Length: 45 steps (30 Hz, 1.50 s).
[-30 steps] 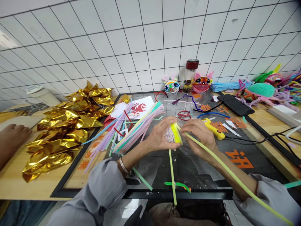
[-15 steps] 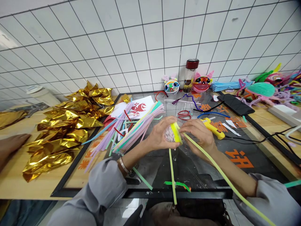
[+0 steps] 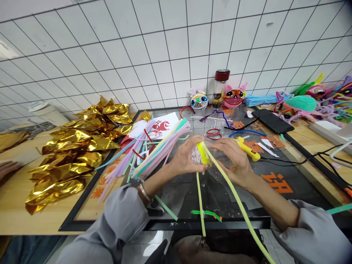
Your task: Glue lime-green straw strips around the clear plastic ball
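My left hand (image 3: 189,156) is closed around a small round craft piece (image 3: 196,155) with a speckled pinkish-white side. A bright yellow band (image 3: 203,153) runs about its right part. From the band a long pale-yellow pipe cleaner (image 3: 238,201) curves down past my right wrist to the bottom edge. My right hand (image 3: 232,159) is curled at the right end of the piece, fingers above and thumb below; its exact grip is partly hidden. Below the hands another pale-yellow pipe cleaner (image 3: 200,205) hangs toward the lap. A green twisted piece (image 3: 207,213) lies near the table edge.
Left of my hands lie bundled pipe cleaners (image 3: 162,150) and crumpled gold foil (image 3: 82,150). A yellow glue gun (image 3: 249,149), red-handled scissors (image 3: 213,134) and a phone (image 3: 272,121) lie beyond. A bottle (image 3: 220,90) stands by the wall. Another person's hand (image 3: 8,168) is at far left.
The long yellow pipe cleaner has swung left and hangs more steeply. My right fingers have shifted from its end to beside the round piece. The other person's hand has drawn back left.
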Each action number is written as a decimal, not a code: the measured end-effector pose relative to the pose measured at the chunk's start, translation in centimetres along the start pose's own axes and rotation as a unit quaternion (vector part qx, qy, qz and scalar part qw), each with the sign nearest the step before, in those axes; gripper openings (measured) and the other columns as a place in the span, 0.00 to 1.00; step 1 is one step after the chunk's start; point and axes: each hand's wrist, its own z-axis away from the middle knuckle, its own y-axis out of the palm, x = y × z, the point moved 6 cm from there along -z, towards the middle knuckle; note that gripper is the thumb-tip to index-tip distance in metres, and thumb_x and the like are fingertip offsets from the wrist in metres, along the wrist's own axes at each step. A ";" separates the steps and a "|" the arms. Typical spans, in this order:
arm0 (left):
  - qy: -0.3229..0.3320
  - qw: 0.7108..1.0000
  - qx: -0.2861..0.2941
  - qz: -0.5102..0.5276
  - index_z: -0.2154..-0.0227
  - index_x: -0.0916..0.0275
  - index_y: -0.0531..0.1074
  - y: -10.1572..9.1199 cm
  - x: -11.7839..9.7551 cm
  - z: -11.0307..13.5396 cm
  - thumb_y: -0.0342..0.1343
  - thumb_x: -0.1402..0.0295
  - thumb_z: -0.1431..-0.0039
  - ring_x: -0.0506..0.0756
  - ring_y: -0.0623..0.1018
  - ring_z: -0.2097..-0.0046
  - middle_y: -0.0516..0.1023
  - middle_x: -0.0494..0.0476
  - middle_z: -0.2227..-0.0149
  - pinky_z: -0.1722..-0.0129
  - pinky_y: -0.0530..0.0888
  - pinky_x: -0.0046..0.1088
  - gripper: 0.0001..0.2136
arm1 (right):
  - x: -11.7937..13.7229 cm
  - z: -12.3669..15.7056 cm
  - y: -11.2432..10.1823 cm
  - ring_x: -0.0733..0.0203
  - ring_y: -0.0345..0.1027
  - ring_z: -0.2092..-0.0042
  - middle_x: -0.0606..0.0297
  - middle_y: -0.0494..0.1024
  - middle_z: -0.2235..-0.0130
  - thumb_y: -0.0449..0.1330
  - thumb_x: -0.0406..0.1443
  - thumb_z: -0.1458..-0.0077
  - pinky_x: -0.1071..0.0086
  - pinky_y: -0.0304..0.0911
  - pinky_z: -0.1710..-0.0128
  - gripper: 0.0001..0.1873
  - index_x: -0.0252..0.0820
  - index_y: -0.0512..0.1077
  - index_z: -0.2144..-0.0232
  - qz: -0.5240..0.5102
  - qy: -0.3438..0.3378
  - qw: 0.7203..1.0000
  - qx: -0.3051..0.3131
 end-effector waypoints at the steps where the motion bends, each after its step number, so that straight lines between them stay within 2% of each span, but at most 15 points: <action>1: -0.002 1.000 -0.002 -0.004 0.41 0.58 0.64 0.0 0.0 0.0 0.72 0.57 0.53 0.66 0.77 0.41 0.75 0.68 0.43 0.42 0.74 0.51 0.37 | -0.1 0.0 -0.1 0.50 0.74 0.54 0.56 0.80 0.56 0.59 0.32 0.38 0.56 0.69 0.54 0.16 0.45 0.71 0.48 0.002 0.002 1.000 -0.002; 5: -0.009 1.000 -0.006 -0.014 0.41 0.57 0.63 0.0 0.1 0.1 0.71 0.56 0.52 0.66 0.77 0.41 0.75 0.67 0.42 0.41 0.75 0.51 0.37 | -1.6 0.3 -0.6 0.50 0.74 0.54 0.57 0.80 0.56 0.55 0.26 0.43 0.56 0.69 0.54 0.22 0.45 0.71 0.48 0.032 0.034 0.998 -0.037; 11: 0.003 1.000 -0.014 -0.002 0.41 0.56 0.63 0.0 0.0 0.1 0.72 0.59 0.53 0.67 0.77 0.41 0.76 0.66 0.44 0.42 0.75 0.51 0.37 | -6.0 1.3 -1.9 0.50 0.75 0.58 0.59 0.80 0.61 0.54 0.26 0.48 0.57 0.68 0.58 0.19 0.44 0.74 0.56 0.122 0.118 0.980 -0.102; 17: 0.013 1.000 -0.018 -0.013 0.41 0.57 0.63 -0.1 0.0 0.1 0.72 0.58 0.53 0.66 0.78 0.42 0.76 0.66 0.45 0.43 0.76 0.51 0.37 | -8.4 2.1 -1.5 0.50 0.73 0.59 0.59 0.80 0.62 0.54 0.27 0.49 0.59 0.65 0.60 0.16 0.44 0.75 0.60 0.197 0.159 0.965 -0.071; 21: 0.011 1.000 -0.019 -0.016 0.41 0.57 0.63 -0.1 -0.1 0.1 0.71 0.57 0.52 0.66 0.78 0.41 0.76 0.66 0.44 0.43 0.76 0.51 0.36 | -8.8 2.2 -1.1 0.50 0.73 0.59 0.58 0.80 0.61 0.54 0.28 0.47 0.59 0.62 0.61 0.15 0.44 0.75 0.60 0.214 0.172 0.960 -0.060; 29: 0.004 1.000 -0.016 -0.019 0.41 0.57 0.63 -0.1 0.0 0.1 0.71 0.58 0.53 0.66 0.78 0.41 0.76 0.66 0.44 0.43 0.76 0.51 0.37 | -9.1 2.1 -1.6 0.49 0.72 0.59 0.57 0.80 0.62 0.55 0.30 0.46 0.59 0.60 0.61 0.13 0.44 0.75 0.61 0.246 0.178 0.950 -0.072; 40: -0.007 1.000 -0.015 -0.018 0.42 0.58 0.63 -0.2 0.1 0.1 0.72 0.59 0.53 0.66 0.77 0.42 0.76 0.66 0.44 0.42 0.75 0.50 0.36 | -8.9 2.0 -1.5 0.50 0.71 0.58 0.58 0.79 0.62 0.55 0.30 0.46 0.60 0.58 0.60 0.13 0.45 0.75 0.60 0.230 0.188 0.953 -0.053; 45: -0.013 0.999 -0.002 -0.037 0.43 0.58 0.63 -0.3 0.0 -0.1 0.72 0.58 0.53 0.65 0.78 0.43 0.76 0.66 0.45 0.43 0.76 0.50 0.36 | -9.1 2.0 -1.9 0.51 0.71 0.61 0.60 0.79 0.65 0.54 0.29 0.45 0.61 0.57 0.63 0.12 0.45 0.75 0.63 0.218 0.202 0.952 -0.072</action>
